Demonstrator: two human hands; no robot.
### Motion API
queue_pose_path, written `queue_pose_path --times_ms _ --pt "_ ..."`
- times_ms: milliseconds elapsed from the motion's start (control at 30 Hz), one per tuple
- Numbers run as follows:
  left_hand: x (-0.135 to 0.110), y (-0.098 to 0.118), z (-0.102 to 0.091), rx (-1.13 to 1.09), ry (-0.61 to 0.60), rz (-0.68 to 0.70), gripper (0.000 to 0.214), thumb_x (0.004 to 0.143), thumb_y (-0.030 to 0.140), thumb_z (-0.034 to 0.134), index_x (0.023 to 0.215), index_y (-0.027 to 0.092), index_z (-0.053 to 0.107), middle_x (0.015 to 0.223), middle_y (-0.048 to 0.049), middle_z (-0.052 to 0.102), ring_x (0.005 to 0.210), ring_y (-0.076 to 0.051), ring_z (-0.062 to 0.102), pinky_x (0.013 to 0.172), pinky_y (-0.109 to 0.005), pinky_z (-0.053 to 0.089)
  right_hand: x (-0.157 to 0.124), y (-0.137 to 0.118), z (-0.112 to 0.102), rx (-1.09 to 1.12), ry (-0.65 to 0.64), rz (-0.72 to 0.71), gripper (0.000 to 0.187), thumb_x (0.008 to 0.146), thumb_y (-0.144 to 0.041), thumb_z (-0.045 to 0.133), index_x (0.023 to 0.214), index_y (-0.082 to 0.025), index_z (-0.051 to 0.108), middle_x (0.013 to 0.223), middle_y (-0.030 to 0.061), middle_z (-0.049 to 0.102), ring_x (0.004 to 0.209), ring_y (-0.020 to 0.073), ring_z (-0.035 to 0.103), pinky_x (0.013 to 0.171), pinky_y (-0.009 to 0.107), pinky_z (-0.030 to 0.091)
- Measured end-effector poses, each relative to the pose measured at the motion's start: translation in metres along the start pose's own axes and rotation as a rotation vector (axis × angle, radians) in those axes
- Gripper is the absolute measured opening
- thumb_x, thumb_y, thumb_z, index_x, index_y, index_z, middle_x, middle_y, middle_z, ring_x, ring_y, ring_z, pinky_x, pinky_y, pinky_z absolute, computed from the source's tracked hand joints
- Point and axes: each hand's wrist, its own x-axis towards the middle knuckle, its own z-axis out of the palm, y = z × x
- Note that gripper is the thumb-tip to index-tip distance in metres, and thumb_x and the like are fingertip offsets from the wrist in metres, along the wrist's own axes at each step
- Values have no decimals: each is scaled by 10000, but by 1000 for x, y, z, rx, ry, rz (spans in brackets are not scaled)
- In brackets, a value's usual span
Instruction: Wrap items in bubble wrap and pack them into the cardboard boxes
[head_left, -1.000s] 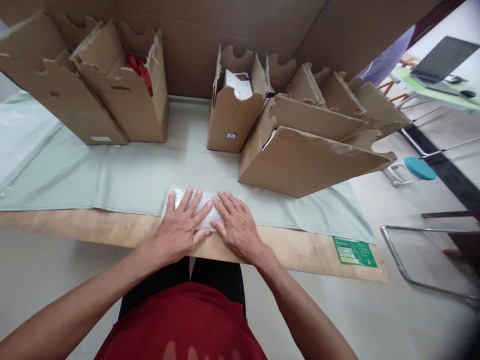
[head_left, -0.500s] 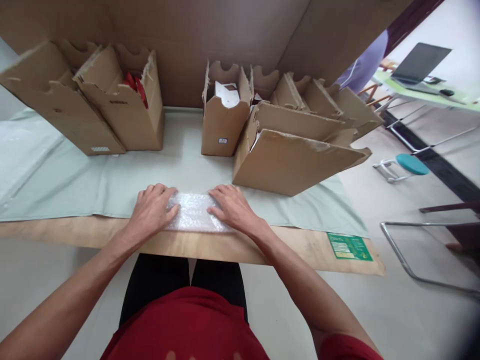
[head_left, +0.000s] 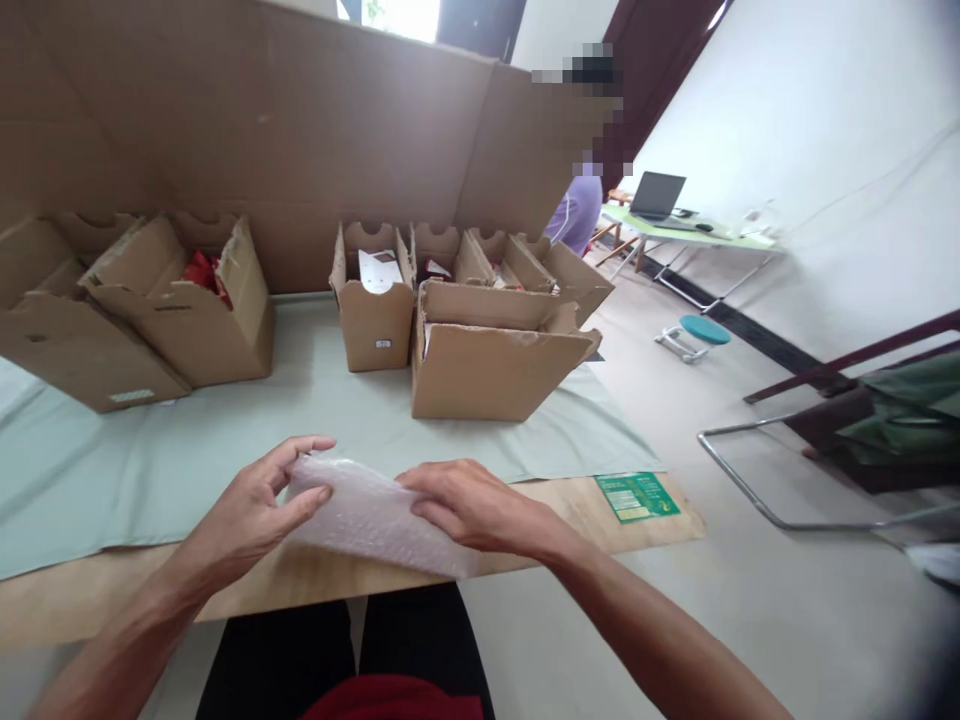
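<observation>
A clear sheet or pouch of bubble wrap (head_left: 367,515) is tilted up above the table's front edge; whether anything lies inside it I cannot tell. At its left end, my left hand (head_left: 259,500) holds it, thumb on the near face and fingers round the upper edge. My right hand (head_left: 469,505) is closed over the upper right edge, thumb against the near side. The lower right corner of the wrap hangs toward the wooden table edge (head_left: 555,545).
Behind the hands stand cardboard bins (head_left: 480,370), one with red items (head_left: 204,275) and one with white papers (head_left: 380,268). A tall cardboard panel (head_left: 315,130) backs them. Pale green cloth (head_left: 315,400) covers the table. Beyond are a person in purple (head_left: 577,210) and a stool (head_left: 703,330).
The bubble wrap, flat on the cloth before, is now lifted and tilted, with both hands gripping its edge instead of resting on its ends. My view has tipped up and turned right.
</observation>
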Motion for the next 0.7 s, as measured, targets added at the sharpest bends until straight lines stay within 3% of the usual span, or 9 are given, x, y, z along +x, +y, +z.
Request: queue_pose_path --times_ms 100,233,367,433,500,567,700 --pt "20 41 4 -116 2 94 425 833 519 697 1151 238 718 919 -35 749 770 -200 680 633 -272 518 -36 7 -44 11 231 51 235 978 -223 555 1134 -217 730 1107 53 790 975 209 723 858 311 514" --pt "68 115 4 -148 107 335 251 822 422 696 962 222 755 845 -23 739 732 -175 650 606 -253 493 -65 14 -124 -111 606 102 159 910 -310 658 980 -209 758 927 27 784 826 201 718 756 310 546" --pt "127 167 10 -99 344 568 207 843 340 639 952 197 742 840 -15 718 716 -151 603 651 -259 488 -59 32 -188 -266 1063 53 195 836 -355 731 950 -200 765 907 28 766 846 218 697 800 356 549" --pt "154 176 17 -1 418 608 200 842 322 622 943 192 736 848 -14 712 705 -149 577 684 -274 487 -46 51 -206 -331 1173 35 178 839 -314 701 958 -197 761 935 37 763 872 220 684 834 366 541" --pt "176 176 24 126 422 572 190 830 296 609 919 186 736 840 -19 713 703 -157 569 718 -295 487 -33 74 -216 -349 1159 50 177 837 -268 664 958 -182 761 932 47 759 877 221 676 843 370 533" --pt "190 172 27 245 364 497 211 805 260 602 942 184 744 810 -19 713 697 -170 578 728 -309 485 -23 96 -222 -310 1025 105 171 812 -237 660 924 -164 766 881 46 750 842 219 668 808 363 524" --pt "207 173 23 488 152 373 388 711 221 635 1081 200 748 784 -15 722 694 -201 628 674 -306 479 -11 124 -230 -112 485 329 91 746 -260 774 799 -186 774 730 -5 708 684 177 637 675 307 495"
